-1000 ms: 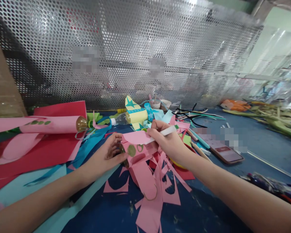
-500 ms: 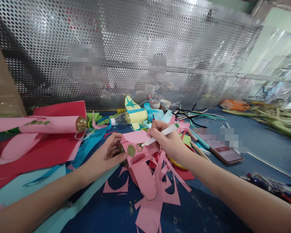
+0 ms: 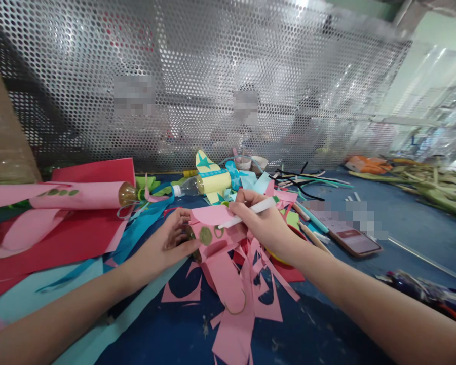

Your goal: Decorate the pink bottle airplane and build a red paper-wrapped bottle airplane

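My left hand grips the left end of a pink paper craft with green circles on its side. My right hand is closed on a white marker pen whose tip rests on the pink paper near the circles. Pink paper strips and offcuts hang and lie below the craft on the blue table.
A pink paper rocket on a bottle lies on red paper at the left. A yellow and blue bottle plane stands behind. A phone, pens and sticks lie to the right. A perforated metal screen closes the back.
The marker tip has shifted slightly left along the pink paper. My left hand has held still.
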Demonstrator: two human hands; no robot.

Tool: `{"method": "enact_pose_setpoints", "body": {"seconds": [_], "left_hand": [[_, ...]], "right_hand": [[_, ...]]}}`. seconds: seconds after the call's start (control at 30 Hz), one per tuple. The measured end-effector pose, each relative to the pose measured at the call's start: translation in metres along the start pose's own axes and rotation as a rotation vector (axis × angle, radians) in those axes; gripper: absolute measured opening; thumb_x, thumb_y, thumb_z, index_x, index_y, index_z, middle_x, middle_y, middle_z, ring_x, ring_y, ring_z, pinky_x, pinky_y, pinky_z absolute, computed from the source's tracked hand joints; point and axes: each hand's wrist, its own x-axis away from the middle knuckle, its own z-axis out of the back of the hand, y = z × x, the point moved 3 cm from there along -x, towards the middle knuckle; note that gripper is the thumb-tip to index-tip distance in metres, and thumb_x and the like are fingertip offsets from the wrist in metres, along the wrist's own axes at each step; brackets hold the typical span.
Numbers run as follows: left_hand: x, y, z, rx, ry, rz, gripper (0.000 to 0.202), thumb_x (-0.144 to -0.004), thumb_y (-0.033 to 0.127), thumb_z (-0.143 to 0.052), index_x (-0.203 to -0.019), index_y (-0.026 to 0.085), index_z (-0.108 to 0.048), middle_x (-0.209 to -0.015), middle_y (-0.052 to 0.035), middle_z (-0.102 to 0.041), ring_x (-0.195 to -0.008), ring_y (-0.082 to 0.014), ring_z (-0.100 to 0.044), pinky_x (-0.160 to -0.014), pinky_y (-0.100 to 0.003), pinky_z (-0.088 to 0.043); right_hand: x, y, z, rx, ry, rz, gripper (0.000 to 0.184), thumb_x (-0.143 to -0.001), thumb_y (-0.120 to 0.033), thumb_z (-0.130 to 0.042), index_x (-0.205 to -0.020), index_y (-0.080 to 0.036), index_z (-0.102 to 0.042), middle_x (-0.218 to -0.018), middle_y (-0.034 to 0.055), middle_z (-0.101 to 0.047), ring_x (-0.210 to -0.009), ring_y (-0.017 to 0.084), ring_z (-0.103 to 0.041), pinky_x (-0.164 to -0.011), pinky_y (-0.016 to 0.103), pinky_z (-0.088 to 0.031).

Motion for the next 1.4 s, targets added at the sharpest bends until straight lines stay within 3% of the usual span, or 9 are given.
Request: {"method": "enact_pose_setpoints", "body": {"seconds": [0.13, 0.4, 0.8, 1.2, 1.4], "left_hand": [[-0.002, -0.005, 0.001, -0.005, 0.013, -0.021, 0.050, -0.075, 0.045, -0.066, -0.116, 0.027, -0.044, -0.114, -0.0073, -0.060, -0.106, -0.0273, -0.059, -0.093, -0.043, -0.046], [0.002, 0.008, -0.002, -0.014, 0.006, 0.042, 0.050, -0.074, 0.045, -0.067, -0.114, 0.026, -0.042, -0.113, -0.0073, -0.057, -0.109, -0.0264, -0.057, -0.095, -0.043, -0.045], [-0.001, -0.009, 0.003, 0.000, 0.014, -0.012, 0.050, -0.077, 0.047, -0.067, -0.117, 0.029, -0.043, -0.117, -0.0072, -0.059, -0.107, -0.0276, -0.060, -0.092, -0.042, -0.048], [0.001, 0.001, 0.000, -0.003, 0.010, 0.020, 0.043, -0.076, 0.042, -0.067, -0.109, 0.026, -0.044, -0.114, -0.0080, -0.059, -0.104, -0.0259, -0.060, -0.092, -0.041, -0.047], [-0.001, -0.007, 0.002, 0.017, -0.003, -0.028, 0.048, -0.078, 0.044, -0.067, -0.117, 0.028, -0.043, -0.116, -0.0068, -0.059, -0.107, -0.0256, -0.059, -0.093, -0.042, -0.048]], "right_hand": [[0.001, 0.001, -0.001, -0.019, -0.025, -0.013, 0.024, -0.079, -0.023, -0.055, -0.059, -0.022, -0.042, -0.039, -0.0105, -0.045, -0.034, 0.006, -0.045, -0.038, 0.019, -0.030], [0.001, -0.001, -0.002, -0.032, -0.037, -0.020, 0.022, -0.076, -0.023, -0.056, -0.058, -0.022, -0.044, -0.039, -0.0105, -0.045, -0.032, 0.006, -0.044, -0.035, 0.018, -0.028], [0.000, -0.002, -0.001, -0.003, -0.004, -0.008, 0.022, -0.075, -0.024, -0.056, -0.057, -0.022, -0.042, -0.040, -0.0105, -0.044, -0.032, 0.005, -0.043, -0.035, 0.018, -0.028], [0.001, -0.001, 0.001, -0.017, -0.004, 0.013, 0.026, -0.078, -0.024, -0.056, -0.057, -0.022, -0.040, -0.038, -0.0109, -0.044, -0.032, 0.006, -0.042, -0.036, 0.018, -0.027], [0.001, -0.001, 0.000, -0.009, -0.009, 0.004, 0.025, -0.077, -0.023, -0.055, -0.056, -0.022, -0.040, -0.038, -0.0102, -0.046, -0.032, 0.006, -0.042, -0.036, 0.018, -0.027]]}}
